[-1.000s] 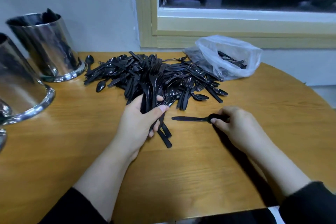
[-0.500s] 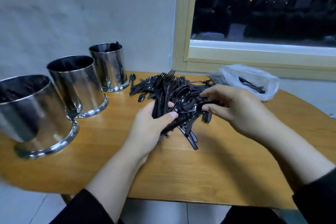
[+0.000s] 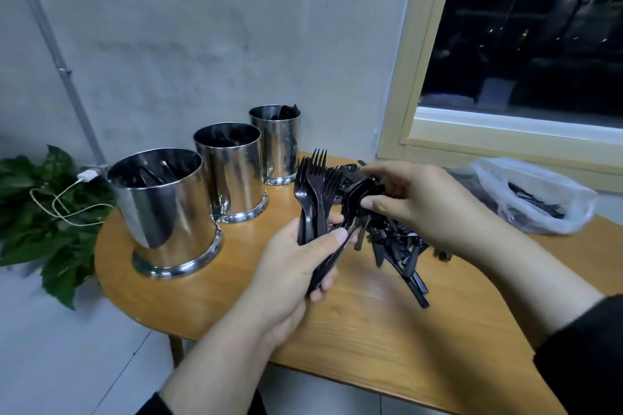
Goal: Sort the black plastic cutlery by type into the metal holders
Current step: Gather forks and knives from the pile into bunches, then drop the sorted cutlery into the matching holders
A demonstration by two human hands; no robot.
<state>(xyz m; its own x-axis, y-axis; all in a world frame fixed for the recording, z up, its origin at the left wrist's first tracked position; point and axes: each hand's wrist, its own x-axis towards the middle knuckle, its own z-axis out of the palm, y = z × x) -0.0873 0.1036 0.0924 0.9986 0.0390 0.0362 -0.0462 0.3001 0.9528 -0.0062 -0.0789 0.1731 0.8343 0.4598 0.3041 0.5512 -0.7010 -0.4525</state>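
While we work across from the left, we first meet a plant (image 3: 40,209) and a white charger cable (image 3: 67,202) off the worktop's left edge, neither part of the job. Three metal holders stand in a row along the worktop's (image 3: 371,330) left edge toward the back: the near holder (image 3: 165,212), the middle holder (image 3: 232,172) and the far holder (image 3: 278,145), each already showing some dark cutlery inside; we judge the row is set there so one reach serves all three.

Our left hand (image 3: 290,280) is curled round a bunch of forks (image 3: 315,189), tines up and handles gathered in the palm, likely so a whole type can be dropped in at once. Just right of it, our right hand (image 3: 414,205) pinches spoons (image 3: 362,192) by their bowls between thumb and fingers, close against the fork bunch, apparently keeping the spoons separate from it.

Beneath and behind both hands lies the unsorted pile (image 3: 401,246) at the worktop's middle. At the right edge a clear bag (image 3: 539,199) holds more pieces. We judge much sorting remains.
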